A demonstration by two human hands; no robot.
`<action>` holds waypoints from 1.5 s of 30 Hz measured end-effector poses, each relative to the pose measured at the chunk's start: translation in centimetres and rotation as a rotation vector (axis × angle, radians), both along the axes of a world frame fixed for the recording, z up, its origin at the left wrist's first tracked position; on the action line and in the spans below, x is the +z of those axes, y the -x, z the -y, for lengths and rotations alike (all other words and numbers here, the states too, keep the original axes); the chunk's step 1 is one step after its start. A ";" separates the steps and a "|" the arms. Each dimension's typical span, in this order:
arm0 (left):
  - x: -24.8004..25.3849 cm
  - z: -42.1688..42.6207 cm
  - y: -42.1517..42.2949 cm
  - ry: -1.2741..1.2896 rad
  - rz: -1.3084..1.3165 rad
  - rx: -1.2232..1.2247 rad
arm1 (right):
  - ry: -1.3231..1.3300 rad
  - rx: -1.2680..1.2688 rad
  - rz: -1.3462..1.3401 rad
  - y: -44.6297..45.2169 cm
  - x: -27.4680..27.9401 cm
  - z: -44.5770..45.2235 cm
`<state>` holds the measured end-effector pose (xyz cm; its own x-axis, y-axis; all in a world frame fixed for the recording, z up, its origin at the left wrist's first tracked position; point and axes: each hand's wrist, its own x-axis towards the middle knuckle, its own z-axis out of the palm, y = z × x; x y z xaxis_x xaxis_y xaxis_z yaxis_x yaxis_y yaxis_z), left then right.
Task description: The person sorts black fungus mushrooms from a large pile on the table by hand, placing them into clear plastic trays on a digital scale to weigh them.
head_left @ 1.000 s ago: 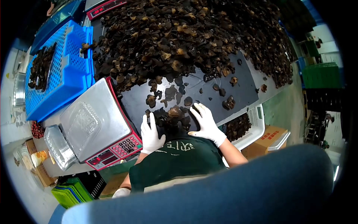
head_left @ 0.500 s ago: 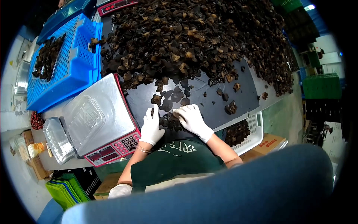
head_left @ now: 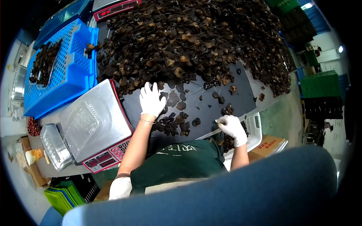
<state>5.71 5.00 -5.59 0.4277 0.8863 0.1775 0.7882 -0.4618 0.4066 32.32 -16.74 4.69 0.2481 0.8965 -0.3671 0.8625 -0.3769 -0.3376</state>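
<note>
Dark wood ear mushrooms [head_left: 177, 45] lie in a big heap on the black table top. My left hand [head_left: 152, 101], in a white glove, is spread flat with its fingers at the heap's near edge, beside loose flat pieces [head_left: 172, 98]. My right hand [head_left: 232, 129], also gloved, is closed with curled fingers over the table's front edge, above a white basket [head_left: 258, 130] holding more mushrooms. Whatever it may hold is hidden. Just beyond it lies a mushroom clump [head_left: 227, 110]. Between the hands, nearer my apron, sits a small pile of pieces [head_left: 171, 125].
A weighing scale [head_left: 94, 124] with a clear plastic tray [head_left: 83, 122] on its plate stands left. Behind it are blue crates [head_left: 77, 77] bearing a filled tray [head_left: 46, 64]. A second scale [head_left: 115, 10] is at the back. A cardboard box [head_left: 267, 147] sits right of the basket.
My left hand has moved forward to the heap and spread its fingers. My right hand has moved right, from the small pile to above the white basket, and curled.
</note>
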 end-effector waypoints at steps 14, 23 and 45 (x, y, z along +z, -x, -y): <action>2.5 7.8 4.6 0.084 0.213 -0.353 | -0.506 -0.025 -0.375 8.6 -9.0 -13.6; 2.2 3.8 1.4 0.053 0.207 -0.222 | -0.546 -0.524 -1.155 5.7 -8.2 -10.0; 1.0 2.8 -4.1 0.067 0.286 -0.428 | -0.311 0.145 -0.282 4.1 -0.7 -2.6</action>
<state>9.81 2.24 -4.57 0.6972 0.6560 0.2889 0.3876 -0.6841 0.6179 28.17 -14.18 4.03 0.0403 0.9932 -0.1092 0.7567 -0.1018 -0.6458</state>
